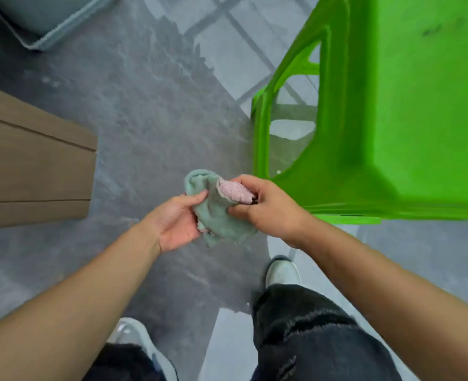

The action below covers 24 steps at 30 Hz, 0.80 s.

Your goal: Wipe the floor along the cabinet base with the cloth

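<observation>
Grey marbled floor tiles (pixel 150 127) lie beneath my pale shoes (pixel 281 272). I bunch the fluffy teal-and-pink cloth (pixel 219 213) between both hands, left hand (pixel 178 222) cradling, right hand (pixel 266 207) pinching (folding a wiping pad, I judge). Beyond: brown wooden cabinet (pixel 35 166) left, green plastic stool (pixel 378 119) right; no containers visible.

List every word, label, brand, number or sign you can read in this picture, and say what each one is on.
None: no readable text shows anywhere.
Cloth, held in the left hand and right hand: no tag or print visible.
Green plastic stool: only dark smudges on top, no lettering.
Wooden cabinet, grey floor, shoes: no markings visible.
</observation>
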Available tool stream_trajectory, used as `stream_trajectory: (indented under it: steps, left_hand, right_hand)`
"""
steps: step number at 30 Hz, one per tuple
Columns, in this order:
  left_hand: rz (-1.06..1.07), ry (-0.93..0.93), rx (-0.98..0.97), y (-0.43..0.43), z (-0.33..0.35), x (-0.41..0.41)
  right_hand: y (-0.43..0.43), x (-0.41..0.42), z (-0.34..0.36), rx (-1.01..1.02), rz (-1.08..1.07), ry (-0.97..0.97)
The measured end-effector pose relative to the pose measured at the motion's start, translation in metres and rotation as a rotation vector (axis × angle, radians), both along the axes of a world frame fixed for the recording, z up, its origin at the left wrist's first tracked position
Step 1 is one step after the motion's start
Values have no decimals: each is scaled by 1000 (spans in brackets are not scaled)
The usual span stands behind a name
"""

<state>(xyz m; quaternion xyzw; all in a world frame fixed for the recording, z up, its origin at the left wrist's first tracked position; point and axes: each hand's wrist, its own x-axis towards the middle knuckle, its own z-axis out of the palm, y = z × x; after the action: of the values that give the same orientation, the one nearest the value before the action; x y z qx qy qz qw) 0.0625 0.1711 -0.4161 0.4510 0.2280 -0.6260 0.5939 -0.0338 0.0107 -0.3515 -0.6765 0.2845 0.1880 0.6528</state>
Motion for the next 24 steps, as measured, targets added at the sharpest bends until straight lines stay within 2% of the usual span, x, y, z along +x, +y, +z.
stream_trajectory:
  steps: [7, 11, 13, 15, 18, 20, 22, 24]
  left_hand:
    - [-28, -94, 84, -81, 188, -62]
    - [36, -97, 29, -137, 256, -65]
    - [56, -103, 13, -171, 269, -58]
    - [63, -129, 50, -201, 272, -53]
    - [7, -219, 173, -227, 265, -58]
    - [-41, -296, 261, -230, 261, -65]
    - [-48, -308, 295, -228, 262, -66]
    - [-68, -311, 324, -222, 268, -65]
  right_hand:
    - [-58, -73, 183, 45, -195, 64]
    - [-118, -91, 242, 25, -377, 50]
    - [-151, -90, 247, -37, -483, 37]
    - [-181, -86, 236, -154, -485, 54]
    - [-203, -77, 210, -278, -230, 115]
    - [-204, -73, 194, -434, -43, 123]
    - [-203, -68, 188, -508, -4, 125]
    - [-197, -66, 193, -497, -58, 150]
